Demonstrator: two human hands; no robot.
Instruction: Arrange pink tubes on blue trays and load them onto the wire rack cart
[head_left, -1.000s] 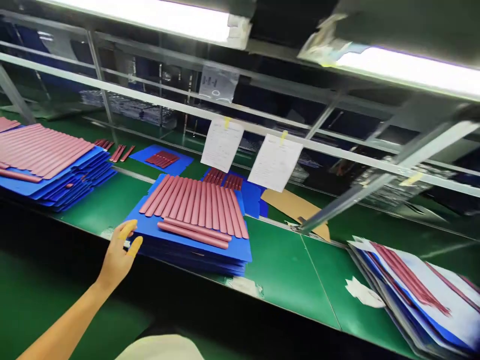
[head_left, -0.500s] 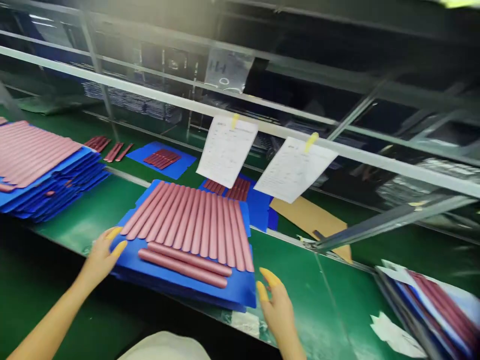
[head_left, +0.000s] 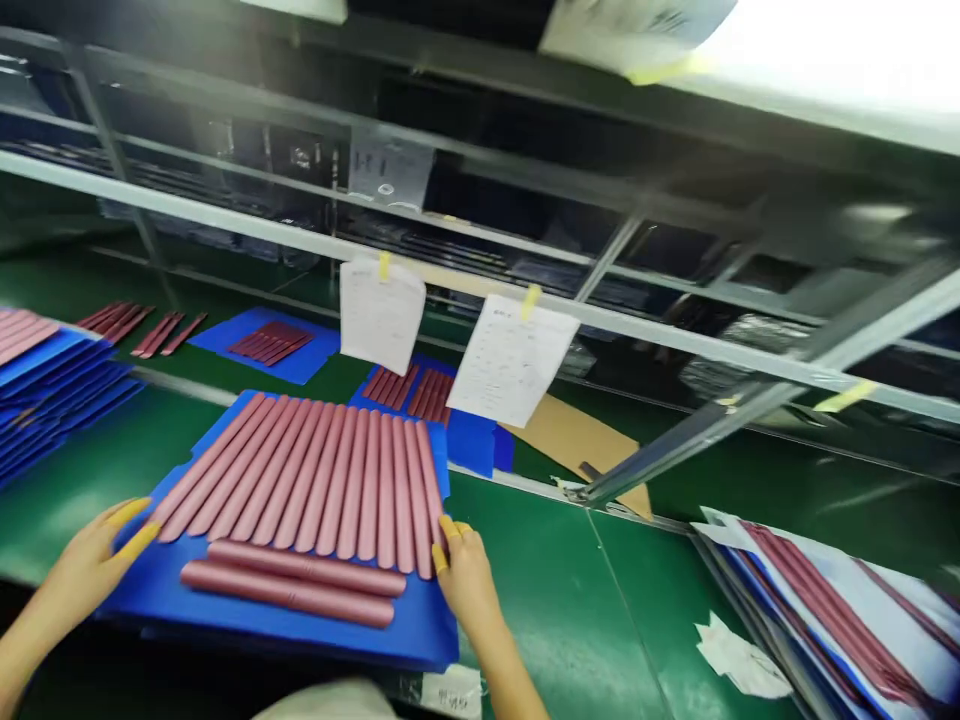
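A blue sheet [head_left: 300, 635], on top of a low stack, lies on the green bench in front of me. Across it runs a row of several long, pink metallic strips [head_left: 322, 480] with rounded ends, side by side. Two more strips [head_left: 292, 590] lie crosswise below the row. My left hand [head_left: 90, 565], with yellow finger covers, is at the sheet's left edge, its thumb and finger apart near the row's lower left end. My right hand [head_left: 466, 570], also with yellow finger covers, rests its fingertips at the row's lower right end, fingers slightly apart.
At the left stands another stack of blue sheets [head_left: 56, 400] with pink strips on top. Darker red strips lie on blue sheets behind. Two papers [head_left: 517, 355] hang from a metal rail. Bagged red strips [head_left: 832, 610] and crumpled white paper [head_left: 742, 655] lie at the right.
My right hand has come in from beside the sheet to the right end of the row. My left hand stays at the left edge. The view has shifted to the right.
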